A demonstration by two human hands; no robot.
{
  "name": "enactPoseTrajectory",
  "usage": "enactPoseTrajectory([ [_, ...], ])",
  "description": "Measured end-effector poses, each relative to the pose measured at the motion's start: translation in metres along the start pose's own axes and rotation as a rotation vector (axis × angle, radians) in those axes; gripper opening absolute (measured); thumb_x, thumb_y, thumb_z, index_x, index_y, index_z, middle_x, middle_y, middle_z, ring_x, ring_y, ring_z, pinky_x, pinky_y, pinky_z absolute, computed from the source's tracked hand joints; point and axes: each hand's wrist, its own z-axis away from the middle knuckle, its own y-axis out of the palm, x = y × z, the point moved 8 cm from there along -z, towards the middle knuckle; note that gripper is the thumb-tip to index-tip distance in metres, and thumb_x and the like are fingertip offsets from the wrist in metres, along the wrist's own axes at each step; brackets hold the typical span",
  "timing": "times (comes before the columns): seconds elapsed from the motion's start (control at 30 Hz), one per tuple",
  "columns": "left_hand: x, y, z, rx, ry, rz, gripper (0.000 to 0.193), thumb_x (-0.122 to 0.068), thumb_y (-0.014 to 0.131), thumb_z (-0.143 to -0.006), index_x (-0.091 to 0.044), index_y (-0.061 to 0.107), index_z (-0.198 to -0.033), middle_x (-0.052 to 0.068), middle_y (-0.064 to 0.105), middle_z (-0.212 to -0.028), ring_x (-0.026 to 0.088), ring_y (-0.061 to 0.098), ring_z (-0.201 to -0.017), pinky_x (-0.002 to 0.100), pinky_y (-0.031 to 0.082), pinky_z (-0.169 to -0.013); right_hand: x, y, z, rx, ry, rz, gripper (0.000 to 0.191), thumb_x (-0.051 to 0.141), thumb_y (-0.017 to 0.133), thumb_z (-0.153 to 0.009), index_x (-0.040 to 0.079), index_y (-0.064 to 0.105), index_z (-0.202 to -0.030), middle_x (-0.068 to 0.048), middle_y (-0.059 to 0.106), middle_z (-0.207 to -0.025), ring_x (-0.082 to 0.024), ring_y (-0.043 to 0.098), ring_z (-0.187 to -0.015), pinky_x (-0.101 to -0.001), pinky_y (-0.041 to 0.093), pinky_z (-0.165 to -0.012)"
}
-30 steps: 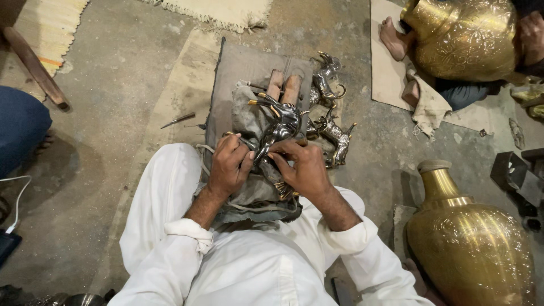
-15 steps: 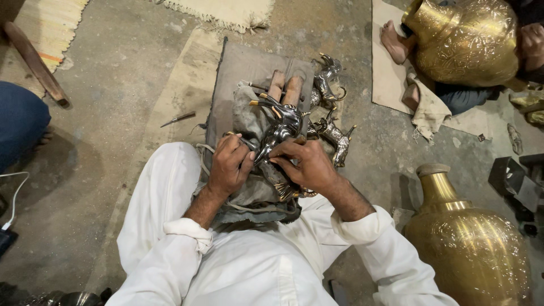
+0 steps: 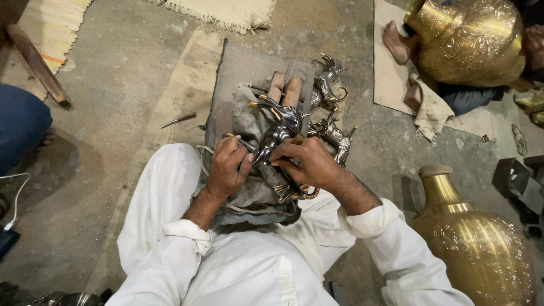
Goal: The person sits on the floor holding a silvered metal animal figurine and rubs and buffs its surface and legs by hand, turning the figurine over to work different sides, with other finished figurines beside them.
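Left hand [image 3: 228, 167] closed round a thin metal tool, tip against the shiny dark silver animal figurine [image 3: 279, 133]; right hand [image 3: 305, 161] grips that figurine over a grey cloth [image 3: 245, 113].

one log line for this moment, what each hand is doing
left hand: grips small tool against metal animal figurine | right hand: steadies figurine on grey cloth | nearby: brass vase

— Anything moved?
— The right hand [image 3: 309, 164] slid a little further over the figurine [image 3: 277, 136], its elbow swinging outward.
— And the left hand [image 3: 228, 167]?
— It crept slightly closer to the right, tool tip nearer the grip.
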Motion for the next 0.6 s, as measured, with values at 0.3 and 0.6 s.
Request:
enactPoseTrajectory([
  [0.3, -0.0020, -0.0026, -0.0014, -0.013, 0.011, 0.003, 0.027, -0.020, 0.059, -0.103, 0.001, 0.061, -0.087, 0.020, 0.054, -0.091, 0.043, 0.059, -0.095, 0.053, 0.050, -0.101, 0.0006, -0.0001, -0.0003, 0.049, -0.021, -0.025, 0.018, 0.005, 0.079, -0.081, 0.009, 0.072, -0.097, -0.007, 0.074, -0.086, -0.030, 0.073, -0.074, -0.0391, 0.058, -0.065],
  [0.6, -0.0004, -0.0019, 0.0006, -0.001, -0.003, 0.007, 0.026, -0.020, 0.060, -0.102, 0.002, 0.063, -0.089, 0.021, 0.056, -0.093, 0.044, 0.059, -0.097, 0.053, 0.050, -0.100, 0.0042, -0.0007, -0.0018, 0.050, -0.094, 0.011, 0.018, 0.004, 0.077, -0.082, 0.009, 0.070, -0.098, -0.007, 0.073, -0.087, -0.031, 0.072, -0.074, -0.0408, 0.056, -0.062],
])
